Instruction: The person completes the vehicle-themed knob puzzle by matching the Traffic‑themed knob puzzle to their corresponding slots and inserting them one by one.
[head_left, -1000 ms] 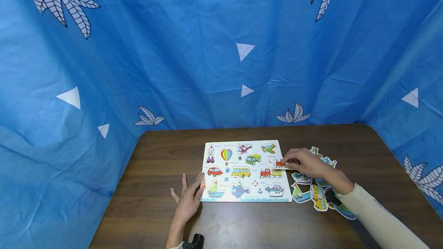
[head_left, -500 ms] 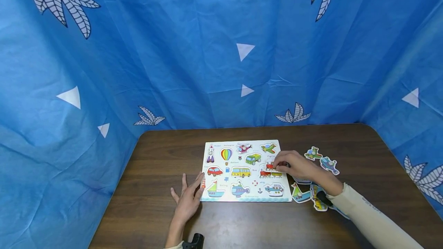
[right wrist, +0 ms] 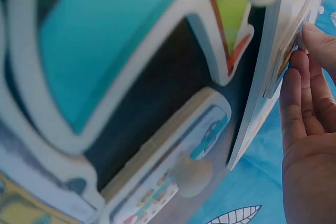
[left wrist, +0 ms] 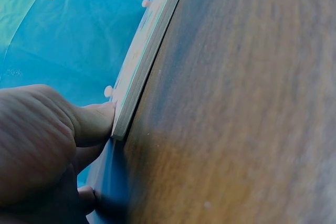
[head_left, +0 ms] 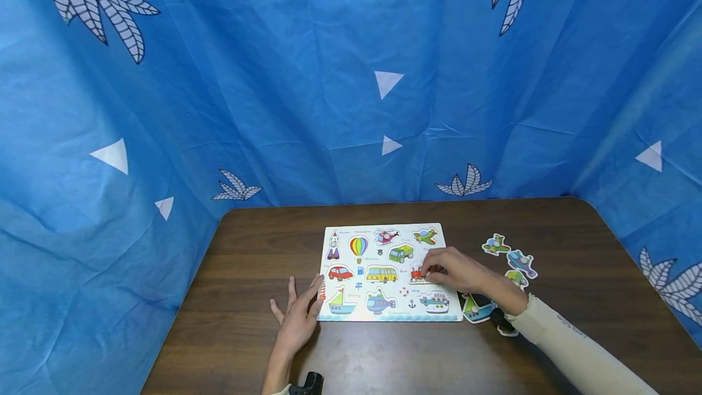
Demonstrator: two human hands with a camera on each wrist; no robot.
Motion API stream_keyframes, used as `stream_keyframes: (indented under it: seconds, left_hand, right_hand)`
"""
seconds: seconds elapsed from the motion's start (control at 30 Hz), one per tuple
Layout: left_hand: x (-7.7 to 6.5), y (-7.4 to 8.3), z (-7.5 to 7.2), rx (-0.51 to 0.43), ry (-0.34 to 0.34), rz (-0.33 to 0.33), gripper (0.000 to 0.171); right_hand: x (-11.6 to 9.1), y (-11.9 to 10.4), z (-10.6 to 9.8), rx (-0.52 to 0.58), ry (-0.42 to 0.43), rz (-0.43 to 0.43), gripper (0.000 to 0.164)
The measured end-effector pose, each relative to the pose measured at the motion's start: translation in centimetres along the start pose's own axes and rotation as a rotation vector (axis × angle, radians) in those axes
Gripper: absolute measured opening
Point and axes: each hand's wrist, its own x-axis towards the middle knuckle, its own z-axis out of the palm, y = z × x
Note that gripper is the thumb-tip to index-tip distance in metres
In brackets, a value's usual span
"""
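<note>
My right hand pinches a train puzzle piece over the right part of a white vehicle puzzle board. In the right wrist view, thumb and fingertips hold the train piece flat against or just above the board; its exact seating cannot be told. The hand covers the piece's right part. My left hand rests at the board's left edge with fingers spread. In the left wrist view, the thumb of the left hand touches the corner of the board.
Loose knobbed puzzle pieces lie right of the board: a plane, another aircraft, a green piece and a sailboat. My right forearm partly covers others. Blue cloth hangs behind the brown table.
My right hand has carried the train piece left from the board's right edge onto the printed train picture and lowered it there. The left hand has stayed in place.
</note>
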Motion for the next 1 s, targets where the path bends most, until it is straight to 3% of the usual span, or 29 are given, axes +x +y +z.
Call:
stream_keyframes:
  seconds: [1.0]
  left_hand:
    - [0.01,-0.04,0.00,-0.003,0.005,0.004,0.050]
  right_hand:
    - [-0.16,0.18,0.34,-0.016,-0.020,0.037,0.010]
